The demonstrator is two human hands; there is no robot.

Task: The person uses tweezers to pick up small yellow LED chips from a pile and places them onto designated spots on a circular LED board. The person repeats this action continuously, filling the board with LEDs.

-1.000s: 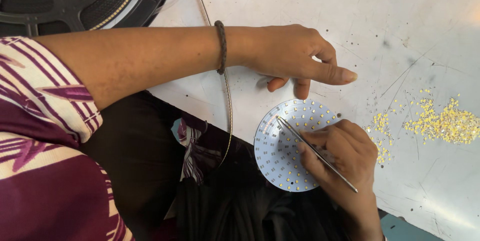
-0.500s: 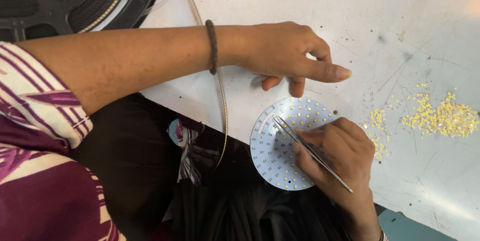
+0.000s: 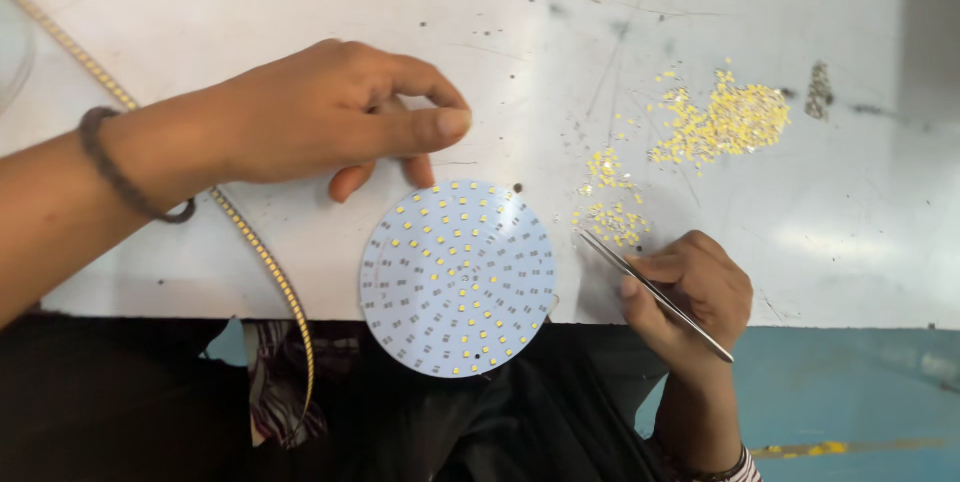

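A round white circuit board [image 3: 458,278] dotted with small yellow chips lies at the table's front edge, partly overhanging it. My left hand [image 3: 330,117] rests on the table just behind the board, fingers curled, fingertips near its far rim. To the right of the board, my right hand [image 3: 690,292] grips thin metal tweezers [image 3: 655,292]. Their tips point toward small yellow chips [image 3: 610,222] scattered on the table.
A larger heap of yellow chips [image 3: 725,122] lies at the back right. A long component tape strip [image 3: 260,262] runs diagonally across the white table [image 3: 500,32] and hangs over its front edge. Blue floor [image 3: 850,392] shows below right.
The view has shifted right, so the black reel is out of sight. My right hand with the tweezers has come off the board and now sits to its right, near the loose chips.
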